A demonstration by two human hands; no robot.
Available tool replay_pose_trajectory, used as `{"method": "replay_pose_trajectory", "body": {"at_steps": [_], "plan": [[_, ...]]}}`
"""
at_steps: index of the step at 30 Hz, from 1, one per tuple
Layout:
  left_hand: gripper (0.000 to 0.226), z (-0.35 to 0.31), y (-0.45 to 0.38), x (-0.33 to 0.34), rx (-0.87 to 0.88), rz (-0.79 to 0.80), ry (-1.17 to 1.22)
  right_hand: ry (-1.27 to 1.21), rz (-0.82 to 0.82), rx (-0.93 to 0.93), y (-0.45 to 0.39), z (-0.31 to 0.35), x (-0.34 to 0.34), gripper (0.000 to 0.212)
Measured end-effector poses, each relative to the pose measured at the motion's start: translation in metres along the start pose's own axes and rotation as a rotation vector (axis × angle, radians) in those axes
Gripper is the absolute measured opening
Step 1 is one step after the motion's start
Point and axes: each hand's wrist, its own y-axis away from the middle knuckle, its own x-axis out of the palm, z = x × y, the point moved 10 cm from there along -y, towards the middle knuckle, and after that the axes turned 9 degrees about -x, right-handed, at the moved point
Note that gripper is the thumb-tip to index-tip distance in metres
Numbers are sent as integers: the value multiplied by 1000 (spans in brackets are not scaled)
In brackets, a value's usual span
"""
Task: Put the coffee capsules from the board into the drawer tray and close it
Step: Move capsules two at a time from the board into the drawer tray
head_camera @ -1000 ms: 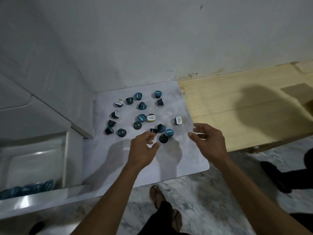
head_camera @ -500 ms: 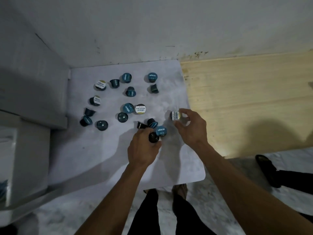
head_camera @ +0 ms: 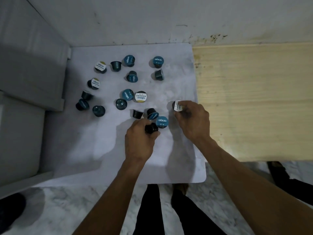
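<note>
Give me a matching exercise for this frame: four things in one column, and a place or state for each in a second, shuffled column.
Things
1. left hand
2. right hand
3. white-lid capsule
4. board

States or places
A. grips a capsule with a white lid at the board's right edge
B. lies under the scattered capsules
C. grips a dark capsule
D. sits lid up beside a blue-lid capsule, mid-board

Pairs: 1-C, 2-A, 3-D, 4-B
</note>
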Motion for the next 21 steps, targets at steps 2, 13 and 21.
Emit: {"method": "replay_pose_trajectory", "body": {"at_steps": [2, 13, 21], "plan": [[31, 5, 2, -3, -16, -8, 57, 0, -11, -15, -1, 0, 1, 20], [30, 10, 12, -11, 185, -84, 95, -50, -137, -105, 12, 7, -1, 22], [24, 23, 21, -16, 287, -295, 188, -92, -280, -225, 29, 13, -6, 22]]}}
